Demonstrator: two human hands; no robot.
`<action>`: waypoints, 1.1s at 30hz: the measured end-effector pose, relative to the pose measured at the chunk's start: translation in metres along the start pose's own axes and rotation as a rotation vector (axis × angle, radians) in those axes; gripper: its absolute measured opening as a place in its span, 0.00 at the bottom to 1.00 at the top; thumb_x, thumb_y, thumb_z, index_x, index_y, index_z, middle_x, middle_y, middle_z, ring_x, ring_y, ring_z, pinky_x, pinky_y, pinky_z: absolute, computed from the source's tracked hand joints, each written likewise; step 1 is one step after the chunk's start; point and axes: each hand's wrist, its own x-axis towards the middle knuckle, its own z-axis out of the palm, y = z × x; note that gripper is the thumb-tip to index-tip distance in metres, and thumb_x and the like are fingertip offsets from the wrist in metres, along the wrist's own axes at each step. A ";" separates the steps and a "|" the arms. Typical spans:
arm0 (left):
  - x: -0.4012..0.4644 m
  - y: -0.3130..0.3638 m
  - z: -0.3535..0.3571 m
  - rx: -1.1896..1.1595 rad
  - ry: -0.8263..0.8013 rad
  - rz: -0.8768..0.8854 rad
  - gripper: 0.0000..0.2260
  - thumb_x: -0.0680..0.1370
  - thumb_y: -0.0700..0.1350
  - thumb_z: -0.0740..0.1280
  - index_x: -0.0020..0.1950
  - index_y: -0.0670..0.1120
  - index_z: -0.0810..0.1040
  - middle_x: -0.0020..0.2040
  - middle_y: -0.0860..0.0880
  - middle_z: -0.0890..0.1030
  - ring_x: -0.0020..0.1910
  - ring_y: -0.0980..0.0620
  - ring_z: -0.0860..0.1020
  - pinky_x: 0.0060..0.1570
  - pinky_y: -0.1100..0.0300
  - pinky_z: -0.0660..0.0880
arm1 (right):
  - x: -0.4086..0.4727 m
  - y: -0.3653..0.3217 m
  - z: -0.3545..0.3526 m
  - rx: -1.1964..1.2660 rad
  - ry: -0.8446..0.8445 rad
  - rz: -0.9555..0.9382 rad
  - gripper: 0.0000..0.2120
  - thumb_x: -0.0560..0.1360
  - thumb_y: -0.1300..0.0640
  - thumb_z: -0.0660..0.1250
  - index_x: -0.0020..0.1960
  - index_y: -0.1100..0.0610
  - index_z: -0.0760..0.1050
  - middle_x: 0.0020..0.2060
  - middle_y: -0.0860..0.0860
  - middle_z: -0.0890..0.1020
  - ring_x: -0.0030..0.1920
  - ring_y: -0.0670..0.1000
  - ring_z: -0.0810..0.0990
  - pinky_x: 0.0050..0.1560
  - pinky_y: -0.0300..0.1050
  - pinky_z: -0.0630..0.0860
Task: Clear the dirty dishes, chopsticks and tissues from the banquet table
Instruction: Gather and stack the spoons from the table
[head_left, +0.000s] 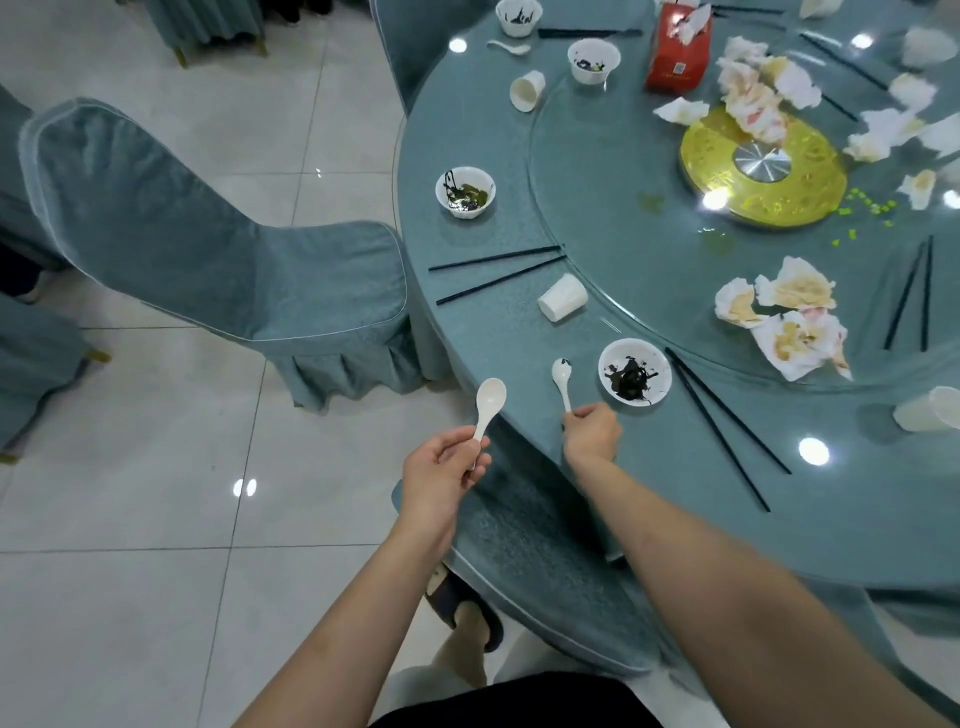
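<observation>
Two glossy white spoons (490, 402) (562, 379), held.

The desk (519, 322) runs off the right and top edges; a cup (930, 410) at the right edge and a chair (31, 353) at the left are cut off

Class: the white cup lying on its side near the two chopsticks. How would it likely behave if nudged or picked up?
The cup lies tipped over, and being round it would probably roll in a curve if nudged. It looks thin and disposable, so likely light and easy to crush. It seems empty.

bowl (634, 377) – chopsticks (727, 426) rightward
</observation>
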 end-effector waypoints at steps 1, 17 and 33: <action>0.000 0.001 -0.003 0.008 -0.013 0.003 0.09 0.81 0.34 0.67 0.61 0.38 0.80 0.51 0.39 0.86 0.43 0.50 0.82 0.51 0.57 0.79 | -0.002 -0.001 0.000 -0.001 0.000 0.002 0.06 0.74 0.60 0.71 0.50 0.55 0.83 0.48 0.58 0.86 0.53 0.61 0.83 0.55 0.51 0.78; -0.027 0.017 -0.001 -0.032 0.017 0.106 0.10 0.81 0.33 0.68 0.62 0.38 0.80 0.46 0.42 0.85 0.40 0.53 0.82 0.46 0.60 0.79 | -0.076 -0.026 -0.060 0.350 -0.174 -0.232 0.07 0.75 0.60 0.71 0.39 0.60 0.82 0.31 0.52 0.82 0.33 0.49 0.76 0.42 0.46 0.75; -0.066 0.004 0.042 -0.177 0.110 0.245 0.07 0.80 0.34 0.68 0.57 0.41 0.82 0.44 0.46 0.86 0.43 0.52 0.83 0.50 0.59 0.80 | -0.164 -0.036 -0.111 0.495 -0.295 -0.548 0.07 0.76 0.61 0.72 0.49 0.52 0.86 0.40 0.45 0.87 0.41 0.42 0.83 0.45 0.32 0.76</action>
